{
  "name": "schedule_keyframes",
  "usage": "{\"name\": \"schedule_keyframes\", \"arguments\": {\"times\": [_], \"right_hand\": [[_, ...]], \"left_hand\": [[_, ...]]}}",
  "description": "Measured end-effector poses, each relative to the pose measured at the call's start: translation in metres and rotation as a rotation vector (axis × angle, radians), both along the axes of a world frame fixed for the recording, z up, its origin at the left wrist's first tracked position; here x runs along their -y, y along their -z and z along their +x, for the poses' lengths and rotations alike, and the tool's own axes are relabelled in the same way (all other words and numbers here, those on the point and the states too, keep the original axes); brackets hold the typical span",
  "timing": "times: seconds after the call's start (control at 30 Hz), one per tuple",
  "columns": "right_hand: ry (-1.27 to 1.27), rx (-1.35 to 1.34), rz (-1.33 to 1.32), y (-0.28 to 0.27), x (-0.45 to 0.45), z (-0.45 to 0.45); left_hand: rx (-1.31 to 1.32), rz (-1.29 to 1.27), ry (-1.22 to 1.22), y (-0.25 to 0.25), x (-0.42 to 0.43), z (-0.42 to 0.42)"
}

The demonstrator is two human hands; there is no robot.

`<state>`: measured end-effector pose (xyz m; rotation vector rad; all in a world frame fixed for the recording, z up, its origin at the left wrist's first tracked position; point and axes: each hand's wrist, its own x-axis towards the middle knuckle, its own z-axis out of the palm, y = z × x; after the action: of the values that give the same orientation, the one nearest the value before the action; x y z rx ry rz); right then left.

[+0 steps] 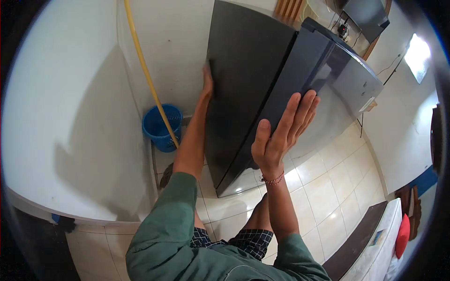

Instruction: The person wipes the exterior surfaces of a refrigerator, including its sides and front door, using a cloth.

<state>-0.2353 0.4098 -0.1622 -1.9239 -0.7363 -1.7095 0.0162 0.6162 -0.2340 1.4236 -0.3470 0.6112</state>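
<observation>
A tall dark grey refrigerator [248,70] stands in front of me, seen from above and appearing tilted in this wide view. My right hand [286,129] is open, its fingers stretched and lying flat against the side edge of the refrigerator's door [304,61]. At the refrigerator's rear edge, my left hand [207,82] rests with straight fingers against the side panel; it is slightly blurred and seen edge-on. A beaded bracelet [273,178] circles my right wrist.
A blue bucket [161,126] with a yellow pole [147,70] leaning in it stands in the corner by the white wall [84,93]. Pale tiles [328,187] cover the floor. At the right lies a mattress [375,243] with a red item [402,236] beside it.
</observation>
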Motion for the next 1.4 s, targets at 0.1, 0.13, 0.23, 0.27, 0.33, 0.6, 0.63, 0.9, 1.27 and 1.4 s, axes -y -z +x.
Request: {"name": "schedule_keyframes", "arguments": {"times": [0.1,0.13,0.23,0.27,0.33,0.6,0.63,0.9,1.27,1.4], "right_hand": [[-0.009,0.007,0.001,0.001,0.001,-0.001],[-0.016,0.022,0.002,0.001,0.001,0.002],[-0.011,0.045,-0.004,0.001,0.001,0.003],[-0.005,0.049,-0.007,0.000,0.002,0.003],[0.000,0.056,-0.019,-0.001,0.002,0.004],[0.027,0.051,-0.014,-0.001,0.004,0.004],[0.026,0.051,-0.010,-0.001,0.004,0.005],[0.082,0.038,-0.021,0.005,0.005,0.006],[0.133,0.024,-0.027,0.008,0.003,0.004],[0.115,0.035,-0.027,0.006,0.003,0.003]], "left_hand": [[-0.186,-0.105,0.008,0.095,-0.001,-0.005],[-0.246,-0.130,0.002,0.129,0.004,-0.018],[-0.398,-0.190,-0.012,0.231,0.024,-0.063],[-0.429,-0.200,-0.020,0.253,0.032,-0.077],[-0.433,-0.178,-0.043,0.265,0.045,-0.102],[0.064,0.130,-0.141,0.082,0.038,-0.086],[0.106,0.145,-0.136,0.058,0.031,-0.074],[-0.065,-0.104,0.105,0.093,-0.058,0.113],[-0.759,-0.738,0.075,0.522,0.042,-0.065],[-0.684,-0.569,-0.079,0.489,0.058,-0.050]]}}
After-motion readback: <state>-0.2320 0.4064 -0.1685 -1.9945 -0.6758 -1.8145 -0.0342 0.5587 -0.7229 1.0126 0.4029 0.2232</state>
